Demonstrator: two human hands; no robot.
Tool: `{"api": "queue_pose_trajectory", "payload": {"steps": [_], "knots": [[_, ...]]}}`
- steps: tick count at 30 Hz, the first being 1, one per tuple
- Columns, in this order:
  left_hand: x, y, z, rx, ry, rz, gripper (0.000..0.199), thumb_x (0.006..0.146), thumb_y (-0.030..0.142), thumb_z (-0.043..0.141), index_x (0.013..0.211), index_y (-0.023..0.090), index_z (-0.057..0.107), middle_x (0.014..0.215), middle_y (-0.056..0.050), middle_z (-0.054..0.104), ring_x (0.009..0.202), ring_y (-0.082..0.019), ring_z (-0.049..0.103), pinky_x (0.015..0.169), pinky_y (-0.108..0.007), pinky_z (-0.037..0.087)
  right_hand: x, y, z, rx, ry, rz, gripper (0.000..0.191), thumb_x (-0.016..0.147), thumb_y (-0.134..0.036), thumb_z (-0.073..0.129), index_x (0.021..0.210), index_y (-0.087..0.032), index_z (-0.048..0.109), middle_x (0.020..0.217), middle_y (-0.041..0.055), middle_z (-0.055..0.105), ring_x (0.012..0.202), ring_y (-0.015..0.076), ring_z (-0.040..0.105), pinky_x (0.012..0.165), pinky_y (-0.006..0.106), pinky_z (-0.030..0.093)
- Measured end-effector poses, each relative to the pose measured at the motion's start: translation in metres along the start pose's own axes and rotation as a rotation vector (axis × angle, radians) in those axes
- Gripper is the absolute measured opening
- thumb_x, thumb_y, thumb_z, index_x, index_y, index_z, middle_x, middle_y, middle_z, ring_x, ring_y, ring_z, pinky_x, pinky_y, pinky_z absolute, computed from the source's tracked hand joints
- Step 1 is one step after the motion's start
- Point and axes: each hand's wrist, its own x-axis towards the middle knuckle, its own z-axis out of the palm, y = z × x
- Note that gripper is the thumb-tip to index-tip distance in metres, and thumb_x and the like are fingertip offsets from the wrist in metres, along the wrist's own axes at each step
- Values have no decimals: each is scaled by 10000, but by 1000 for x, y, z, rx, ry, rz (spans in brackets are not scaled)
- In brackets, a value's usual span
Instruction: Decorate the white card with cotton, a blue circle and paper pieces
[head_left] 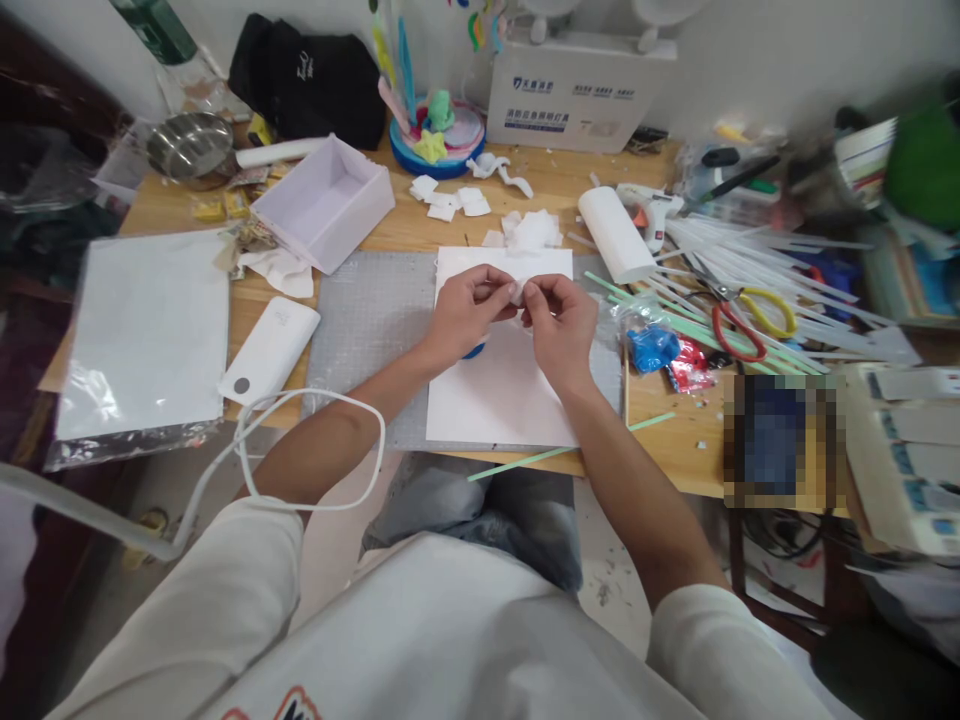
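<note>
Both hands meet over a white sheet of paper (499, 405) that lies on a grey cutting mat (360, 330). My left hand (469, 310) pinches a small white piece (519, 292) between thumb and fingers. The same piece is pinched from the other side by my right hand (559, 315). Its shape is mostly hidden by the fingertips. Part of a small blue object (474, 351) shows beside my left hand, on the paper. Just beyond the hands sit crumpled white tissue pieces (534, 232).
A white roll (616, 235), a glue gun (651, 212), scissors (739, 325) and many pale strips lie on the right. On the left are a lilac box (326, 205), a power bank (271, 348) and a looped white cable (384, 450).
</note>
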Motion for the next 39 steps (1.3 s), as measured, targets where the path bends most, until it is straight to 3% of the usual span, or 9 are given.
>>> {"api": "queue_pose_trajectory", "payload": {"steps": [8, 17, 25, 34, 39], "knots": [[1, 0, -1, -32, 17, 16, 87, 912, 156, 701, 842, 156, 650, 733, 20, 691, 698, -87, 693, 778, -263, 627, 0, 0, 1, 27, -11, 34, 178, 915, -358, 653, 804, -220, 640, 677, -46, 630, 568, 79, 547, 563, 233, 455], [2, 2, 0, 7, 2, -10, 145, 864, 207, 786, 816, 147, 663, 766, 4, 708, 727, -90, 702, 789, -252, 610, 0, -3, 1, 6, 2, 41, 224, 918, -408, 666, 796, -223, 636, 647, -51, 605, 551, 77, 529, 542, 232, 439], [3, 2, 0, -12, 34, -33, 115, 903, 123, 701, 799, 145, 657, 747, 9, 696, 713, -83, 686, 797, -263, 607, -1, -3, 1, -14, -7, 35, 264, 941, -456, 644, 811, -228, 609, 659, -53, 582, 560, 76, 531, 555, 229, 448], [3, 0, -1, -7, -22, -15, 139, 848, 221, 811, 813, 134, 709, 794, -15, 731, 741, -93, 711, 825, -268, 614, 0, -2, 1, -1, 1, 20, 270, 935, -462, 654, 811, -226, 616, 659, -54, 590, 548, 76, 521, 548, 229, 440], [3, 0, -2, 2, -13, -21, 129, 866, 184, 783, 780, 136, 702, 762, -6, 717, 714, -83, 703, 821, -259, 611, -1, -2, 1, -28, -4, 20, 269, 937, -461, 649, 810, -227, 613, 664, -52, 593, 552, 78, 528, 552, 229, 449]]}}
